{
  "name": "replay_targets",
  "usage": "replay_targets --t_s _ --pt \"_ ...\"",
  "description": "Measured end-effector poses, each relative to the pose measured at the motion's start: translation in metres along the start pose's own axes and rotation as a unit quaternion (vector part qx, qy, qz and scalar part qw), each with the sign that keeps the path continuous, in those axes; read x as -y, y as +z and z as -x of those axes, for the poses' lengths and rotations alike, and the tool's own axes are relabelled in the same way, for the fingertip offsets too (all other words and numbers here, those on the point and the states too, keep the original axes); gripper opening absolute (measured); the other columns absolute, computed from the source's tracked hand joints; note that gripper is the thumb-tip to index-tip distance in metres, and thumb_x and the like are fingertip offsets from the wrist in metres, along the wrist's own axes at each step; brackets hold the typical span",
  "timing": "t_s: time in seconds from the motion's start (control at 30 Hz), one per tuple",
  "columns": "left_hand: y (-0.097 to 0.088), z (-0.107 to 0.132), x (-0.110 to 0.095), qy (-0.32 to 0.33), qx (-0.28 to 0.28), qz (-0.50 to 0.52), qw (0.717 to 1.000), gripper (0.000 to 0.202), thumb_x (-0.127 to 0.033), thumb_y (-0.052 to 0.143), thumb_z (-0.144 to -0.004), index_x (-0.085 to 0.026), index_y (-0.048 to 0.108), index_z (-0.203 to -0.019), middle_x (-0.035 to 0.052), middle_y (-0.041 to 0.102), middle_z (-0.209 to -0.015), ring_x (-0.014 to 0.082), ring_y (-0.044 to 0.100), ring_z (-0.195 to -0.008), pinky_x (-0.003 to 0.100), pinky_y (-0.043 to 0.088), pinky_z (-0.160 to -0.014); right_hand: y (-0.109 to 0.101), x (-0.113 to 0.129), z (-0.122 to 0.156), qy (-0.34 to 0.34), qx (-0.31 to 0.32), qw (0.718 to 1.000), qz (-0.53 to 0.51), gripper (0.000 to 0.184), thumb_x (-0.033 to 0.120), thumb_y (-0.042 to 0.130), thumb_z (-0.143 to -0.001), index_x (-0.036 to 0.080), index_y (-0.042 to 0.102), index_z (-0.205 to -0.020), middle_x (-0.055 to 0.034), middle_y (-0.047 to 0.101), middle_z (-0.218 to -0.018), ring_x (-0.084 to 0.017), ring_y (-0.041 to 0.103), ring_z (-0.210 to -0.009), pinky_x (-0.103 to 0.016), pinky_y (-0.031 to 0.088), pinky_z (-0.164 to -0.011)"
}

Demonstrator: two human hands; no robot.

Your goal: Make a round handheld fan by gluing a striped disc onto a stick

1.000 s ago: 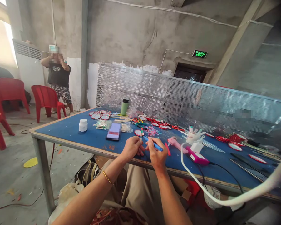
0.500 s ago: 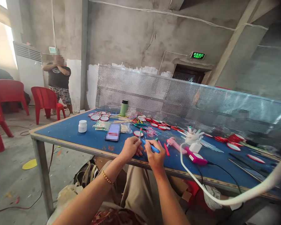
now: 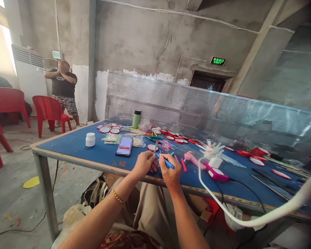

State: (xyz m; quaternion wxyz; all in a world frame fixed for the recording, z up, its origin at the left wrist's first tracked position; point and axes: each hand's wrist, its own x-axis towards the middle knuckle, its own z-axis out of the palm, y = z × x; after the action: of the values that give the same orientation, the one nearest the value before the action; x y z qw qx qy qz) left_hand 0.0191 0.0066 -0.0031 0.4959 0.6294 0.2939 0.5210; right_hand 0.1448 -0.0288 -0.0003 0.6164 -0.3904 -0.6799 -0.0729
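Note:
My left hand [image 3: 144, 164] is closed on a thin stick [image 3: 155, 147] with red, white and green bands, held upright above the near edge of the blue table [image 3: 75, 147]. My right hand [image 3: 170, 171] grips a blue pen [image 3: 166, 161] whose tip meets the stick. Both hands hover together over the tabletop. A red stick [image 3: 183, 165] and a teal one lie just beyond them.
Round red-rimmed discs [image 3: 109, 129], a white jar [image 3: 90, 139], a green bottle [image 3: 136, 119], a pink glue gun [image 3: 206, 167] with a black cord and a white cable [image 3: 238, 221] lie on the table. A perforated metal screen [image 3: 197, 110] backs it. Red chairs [image 3: 50, 112] and a standing person [image 3: 62, 90] are at left.
The hands stay together on the stick and pen, with the pen tip shifting slightly along the stick. The view has drifted a little; the person at left has lowered the arms.

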Motion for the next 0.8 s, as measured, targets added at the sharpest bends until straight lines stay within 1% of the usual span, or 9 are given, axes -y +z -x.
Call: replay_targets --t_s 0.1,0.23,0.33,0.53,0.67,0.8 --pt "0.0002 -0.0001 0.0003 0.000 -0.001 0.001 1.000 0.024 -0.034 0.056 -0.088 -0.016 0.052 -0.073 0.0005 0.065 -0.056 0.0111 0.061 -0.039 0.015 0.041 -0.035 -0.0001 0.0003 -0.0004 -0.005 0.001 1.000 0.007 0.020 0.029 0.055 -0.094 0.020 0.067 -0.080 -0.0023 0.069 -0.072 -0.015 0.064 -0.063 -0.025 0.053 -0.060" --pt "0.0000 0.0001 -0.0010 -0.005 0.001 0.002 1.000 0.021 -0.031 0.055 -0.088 -0.015 0.053 -0.074 0.0014 0.066 -0.057 0.0114 0.061 -0.039 0.016 0.042 -0.035 -0.0009 0.0012 -0.0005 -0.014 -0.003 1.000 0.018 0.019 0.027 0.055 -0.094 0.020 0.066 -0.080 -0.0017 0.068 -0.071 -0.014 0.063 -0.060 -0.025 0.051 -0.061" --pt "-0.0002 0.0006 -0.0024 -0.003 0.001 0.002 1.000 0.019 -0.028 0.054 -0.088 -0.015 0.054 -0.074 0.0016 0.067 -0.057 0.0115 0.061 -0.039 0.016 0.042 -0.034 -0.0004 0.0010 -0.0001 -0.009 -0.010 1.000 0.014 0.019 0.028 0.056 -0.094 0.020 0.067 -0.081 -0.0018 0.068 -0.071 -0.014 0.063 -0.060 -0.025 0.052 -0.061" --pt "-0.0001 0.0009 -0.0022 -0.007 -0.003 0.002 1.000 0.024 -0.032 0.057 -0.088 -0.015 0.053 -0.071 0.0011 0.066 -0.057 0.0107 0.061 -0.039 0.015 0.042 -0.035 0.0002 0.0016 -0.0008 -0.016 -0.004 1.000 0.015 0.019 0.027 0.055 -0.093 0.020 0.067 -0.081 -0.0015 0.068 -0.071 -0.014 0.063 -0.062 -0.025 0.052 -0.061" --pt "-0.0002 0.0005 -0.0018 -0.006 -0.002 0.005 1.000 0.022 -0.029 0.055 -0.089 -0.015 0.053 -0.072 0.0007 0.065 -0.056 0.0112 0.061 -0.039 0.016 0.042 -0.035 -0.0003 0.0019 -0.0008 -0.017 -0.006 1.000 0.021 0.020 0.027 0.055 -0.093 0.020 0.065 -0.079 -0.0009 0.067 -0.068 -0.014 0.062 -0.059 -0.025 0.050 -0.060" --pt "-0.0003 0.0001 -0.0017 -0.008 -0.002 0.008 1.000 0.020 -0.028 0.055 -0.089 -0.015 0.054 -0.073 0.0004 0.065 -0.055 0.0111 0.061 -0.039 0.015 0.042 -0.035 0.0003 0.0001 -0.0002 -0.015 -0.011 1.000 0.020 0.018 0.027 0.056 -0.093 0.020 0.066 -0.080 -0.0023 0.069 -0.071 -0.015 0.064 -0.062 -0.025 0.051 -0.060"
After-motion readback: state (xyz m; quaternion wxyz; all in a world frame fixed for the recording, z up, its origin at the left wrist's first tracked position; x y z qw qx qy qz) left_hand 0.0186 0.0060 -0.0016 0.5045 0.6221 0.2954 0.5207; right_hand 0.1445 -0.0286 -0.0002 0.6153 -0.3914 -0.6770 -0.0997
